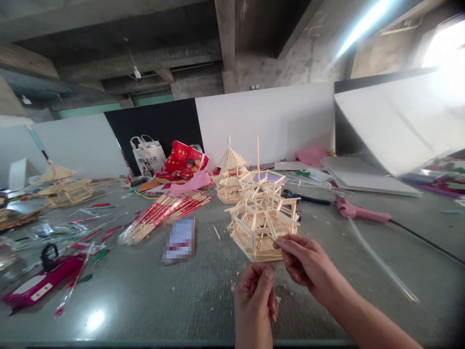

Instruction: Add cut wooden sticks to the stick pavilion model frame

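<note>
A tiered pavilion model [263,218] made of thin wooden sticks stands upright on the table in front of me, with one long stick rising from its top. My right hand [305,261] is closed in a pinch, its fingertips right at the model's lower front edge; a slanting stick ends by them, but I cannot tell whether they grip it. Just in front of the base, my left hand [256,293] is closed, thumb pressed to the fingers. Whatever it holds is hidden. Behind is a second stick pavilion [232,177] with a pointed roof.
A pink glue gun [361,212] and a clear glue stick [381,264] lie to the right. On the left are bundled sticks [163,213], a blurred packet [179,240], a magenta power strip [45,281] and plastic scraps. Bags [183,162] and white boards [370,177] sit behind.
</note>
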Available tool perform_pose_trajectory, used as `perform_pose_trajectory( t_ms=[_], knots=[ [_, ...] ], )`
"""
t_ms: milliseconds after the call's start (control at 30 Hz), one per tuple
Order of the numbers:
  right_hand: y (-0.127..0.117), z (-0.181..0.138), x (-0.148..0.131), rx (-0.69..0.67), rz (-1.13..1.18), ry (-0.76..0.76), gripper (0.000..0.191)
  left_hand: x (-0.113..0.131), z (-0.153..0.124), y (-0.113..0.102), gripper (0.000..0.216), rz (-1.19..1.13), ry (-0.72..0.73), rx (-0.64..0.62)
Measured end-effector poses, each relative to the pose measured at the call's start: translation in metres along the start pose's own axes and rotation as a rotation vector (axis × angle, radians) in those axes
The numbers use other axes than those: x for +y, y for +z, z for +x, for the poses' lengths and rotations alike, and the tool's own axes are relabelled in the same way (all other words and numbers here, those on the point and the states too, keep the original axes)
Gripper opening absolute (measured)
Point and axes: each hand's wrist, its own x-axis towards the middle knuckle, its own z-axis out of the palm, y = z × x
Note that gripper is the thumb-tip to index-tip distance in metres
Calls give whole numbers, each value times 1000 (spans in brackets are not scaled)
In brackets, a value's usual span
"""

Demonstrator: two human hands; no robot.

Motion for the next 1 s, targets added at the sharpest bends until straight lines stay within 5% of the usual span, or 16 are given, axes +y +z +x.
perform_pose_trajectory(
  t_ms=[633, 700, 800, 867, 1000],
  knots=[
    [-5, -19, 5, 61, -119, -93, 32, 9, -8, -1, 34, 100, 48, -13],
    [-13, -30, 4, 29, -193, -87, 32, 18, -13, -2, 27, 260, 206, -4],
    [-22, -47, -6, -71, -337, -21, 29, 37, -18, -4, 10, 676, 662, -31],
    [-25, -56, -17, -157, -423, 50, 26, 50, -18, -2, 27, 969, 934, -181],
    [-30, -66, -35, -285, -624, 87, 21, 66, -15, 7, 36, 1287, 1020, -490]
  ],
)
